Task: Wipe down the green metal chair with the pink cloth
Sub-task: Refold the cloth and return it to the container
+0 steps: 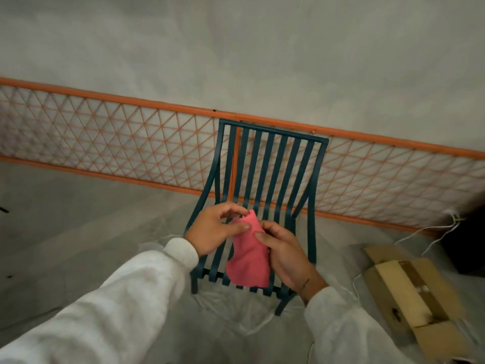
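Observation:
The green metal chair (265,164) stands in the middle of the view, its slatted back against an orange railing and its slatted seat facing me. I hold the pink cloth (249,256) above the seat with both hands. My left hand (215,229) pinches the cloth's top edge between thumb and fingers. My right hand (286,256) grips its right side, thumb on the front. The cloth hangs down loosely, apart from the slats, and covers part of the seat.
An orange lattice railing (105,143) runs across behind the chair before a grey wall. An open cardboard box (409,292) lies on the floor at the right, with white cables (430,232) beyond it. Clear plastic sheeting (236,311) lies under the chair.

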